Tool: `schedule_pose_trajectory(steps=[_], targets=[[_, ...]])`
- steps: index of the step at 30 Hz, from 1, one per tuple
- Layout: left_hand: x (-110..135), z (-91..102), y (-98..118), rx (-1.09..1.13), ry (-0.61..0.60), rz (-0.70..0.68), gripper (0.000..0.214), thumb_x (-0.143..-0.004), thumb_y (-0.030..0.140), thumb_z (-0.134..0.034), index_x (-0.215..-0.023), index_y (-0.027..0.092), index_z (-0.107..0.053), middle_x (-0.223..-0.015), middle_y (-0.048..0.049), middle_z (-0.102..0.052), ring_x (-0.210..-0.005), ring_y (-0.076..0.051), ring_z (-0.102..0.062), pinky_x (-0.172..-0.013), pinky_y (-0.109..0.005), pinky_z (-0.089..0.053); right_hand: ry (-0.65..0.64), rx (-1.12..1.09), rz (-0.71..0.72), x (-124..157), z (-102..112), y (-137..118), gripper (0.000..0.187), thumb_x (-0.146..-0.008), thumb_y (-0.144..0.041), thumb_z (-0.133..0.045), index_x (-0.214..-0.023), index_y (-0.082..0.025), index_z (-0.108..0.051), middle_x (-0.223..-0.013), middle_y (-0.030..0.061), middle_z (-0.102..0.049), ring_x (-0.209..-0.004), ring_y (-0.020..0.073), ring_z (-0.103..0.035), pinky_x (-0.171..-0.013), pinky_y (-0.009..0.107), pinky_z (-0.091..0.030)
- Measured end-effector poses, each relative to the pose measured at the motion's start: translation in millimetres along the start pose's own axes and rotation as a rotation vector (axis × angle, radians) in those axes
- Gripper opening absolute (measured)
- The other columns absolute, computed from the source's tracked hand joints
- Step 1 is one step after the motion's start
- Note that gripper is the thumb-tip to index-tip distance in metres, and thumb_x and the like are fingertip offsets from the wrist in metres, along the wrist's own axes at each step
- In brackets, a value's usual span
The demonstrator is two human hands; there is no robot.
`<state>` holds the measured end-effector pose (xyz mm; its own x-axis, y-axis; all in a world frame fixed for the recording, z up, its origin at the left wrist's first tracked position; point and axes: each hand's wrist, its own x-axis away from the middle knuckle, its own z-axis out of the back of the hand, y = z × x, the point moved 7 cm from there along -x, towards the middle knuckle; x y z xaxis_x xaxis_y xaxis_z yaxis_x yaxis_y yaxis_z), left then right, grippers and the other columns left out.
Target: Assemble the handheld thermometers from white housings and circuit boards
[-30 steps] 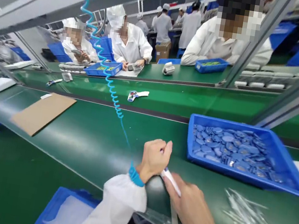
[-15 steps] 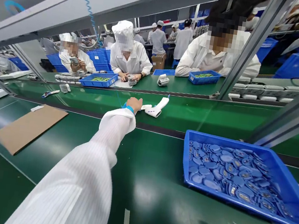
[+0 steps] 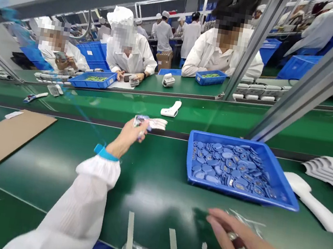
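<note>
My left hand (image 3: 130, 134) is out over the near edge of the belt, closed around a white handheld device (image 3: 157, 124) with a pale handle pointing right. The fingers cover much of its body. Just beyond it, a white gun-shaped housing (image 3: 171, 109) lies on the green belt (image 3: 131, 104). My right hand (image 3: 248, 247) is low at the right, above the bench, its thumb and fingers curled towards each other. Small shiny pieces show in the gap between them; I cannot make out what they are. Clear plastic (image 3: 246, 219) lies behind this hand.
A blue tray (image 3: 240, 197) of blue oval parts stands at the right, with white curved shells (image 3: 332, 172) beside it. Cardboard (image 3: 9, 137) lies at the left. Tape strips (image 3: 174, 247) mark the front edge. A metal post (image 3: 313, 76) slants at the right. Several people sit across.
My left hand has drawn back from the belt towards me, bringing the white device with it. My right hand has come further into view. The view has also shifted.
</note>
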<state>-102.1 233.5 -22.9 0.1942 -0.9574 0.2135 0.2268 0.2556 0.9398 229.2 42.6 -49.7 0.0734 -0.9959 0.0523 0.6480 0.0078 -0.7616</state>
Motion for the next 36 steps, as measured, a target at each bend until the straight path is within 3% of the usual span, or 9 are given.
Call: schedule_pose_trajectory(steps=[4,7,13,18,21,25,28,31,36], targets=[[112,-43.3,-16,0.073,-0.293,-0.071,0.034,-0.086,0.034,-0.074,-0.112,0.015,-0.064,-0.09,-0.004,-0.067,-0.074,-0.014,-0.06,-0.069,-0.026,-0.048,0.122,0.006,0.167,-14,10,-56,0.028,-0.098,-0.048,-0.052,-0.104,-0.03,-0.072,-0.104,0.0012,-0.075,-0.076,0.0159,-0.068,-0.057,0.024,-0.054],[169,-72.1,-23,0.056,-0.422,-0.104,0.023,-0.085,0.03,-0.073,-0.102,0.016,-0.066,-0.09,-0.002,-0.065,-0.081,-0.014,-0.056,-0.074,-0.024,-0.044,0.173,0.002,0.312,-16,10,-84,0.022,-0.1,-0.038,-0.052,-0.105,-0.027,-0.07,-0.107,0.0038,-0.072,-0.095,0.0193,-0.067,-0.077,0.03,-0.055],[206,-98.3,-21,-0.102,-0.517,-0.176,0.015,-0.089,0.023,-0.069,-0.102,0.02,-0.065,-0.093,0.0005,-0.065,-0.083,-0.015,-0.055,-0.076,-0.026,-0.041,0.104,0.145,0.372,0,-1,-91,0.026,-0.103,-0.031,-0.048,-0.087,-0.022,-0.067,-0.09,0.0036,-0.069,-0.081,0.0173,-0.06,-0.073,0.032,-0.045],[210,-105.2,-12,-0.414,-0.453,-0.41,0.013,-0.097,0.019,-0.054,-0.105,0.023,-0.064,-0.103,-0.002,-0.065,-0.094,-0.019,-0.057,-0.085,-0.032,-0.038,0.197,0.38,0.372,22,31,-94,0.041,-0.106,-0.039,-0.036,-0.081,-0.024,-0.065,-0.079,0.0016,-0.067,-0.07,0.017,-0.056,-0.066,0.033,-0.033],[203,-102.7,-21,-0.324,-0.399,-0.286,0.01,-0.095,0.023,-0.058,-0.104,0.022,-0.064,-0.102,-0.003,-0.066,-0.094,-0.02,-0.058,-0.085,-0.032,-0.04,0.166,0.377,0.194,21,46,-56,0.046,-0.103,-0.054,-0.034,-0.083,-0.025,-0.064,-0.079,0.0022,-0.068,-0.067,0.018,-0.059,-0.063,0.032,-0.035],[196,-99.9,-41,0.017,-0.439,0.033,0.027,-0.096,0.041,-0.057,-0.108,0.018,-0.065,-0.097,-0.0059,-0.068,-0.086,-0.019,-0.06,-0.076,-0.029,-0.043,0.161,0.514,-0.074,20,50,35,0.064,-0.095,-0.072,-0.022,-0.081,-0.023,-0.059,-0.071,0.0045,-0.065,-0.061,0.0218,-0.059,-0.058,0.035,-0.035],[198,-98.5,-50,0.186,-0.488,0.203,0.041,-0.094,0.051,-0.058,-0.115,0.017,-0.065,-0.094,-0.0075,-0.069,-0.081,-0.018,-0.06,-0.069,-0.027,-0.041,0.153,0.418,-0.161,17,66,86,0.061,-0.089,-0.076,-0.037,-0.096,-0.02,-0.059,-0.069,0.0021,-0.065,-0.055,0.0176,-0.057,-0.056,0.032,-0.042],[200,-99.2,-52,0.247,-0.525,0.263,0.046,-0.088,0.052,-0.066,-0.118,0.017,-0.065,-0.097,-0.0087,-0.071,-0.081,-0.019,-0.062,-0.066,-0.026,-0.04,0.237,0.491,-0.211,-4,111,108,0.05,-0.091,-0.063,-0.048,-0.1,-0.017,-0.066,-0.084,0.008,-0.07,-0.066,0.0157,-0.062,-0.066,0.03,-0.048],[209,-114.4,-50,0.268,-0.603,0.266,0.039,-0.087,0.05,-0.07,-0.108,0.017,-0.068,-0.101,-0.0092,-0.071,-0.082,-0.018,-0.063,-0.069,-0.027,-0.043,0.334,0.698,-0.258,-66,162,134,0.078,-0.087,-0.069,-0.04,-0.111,-0.001,-0.072,-0.112,0.0304,-0.065,-0.106,0.0376,-0.063,-0.067,0.042,-0.042]])
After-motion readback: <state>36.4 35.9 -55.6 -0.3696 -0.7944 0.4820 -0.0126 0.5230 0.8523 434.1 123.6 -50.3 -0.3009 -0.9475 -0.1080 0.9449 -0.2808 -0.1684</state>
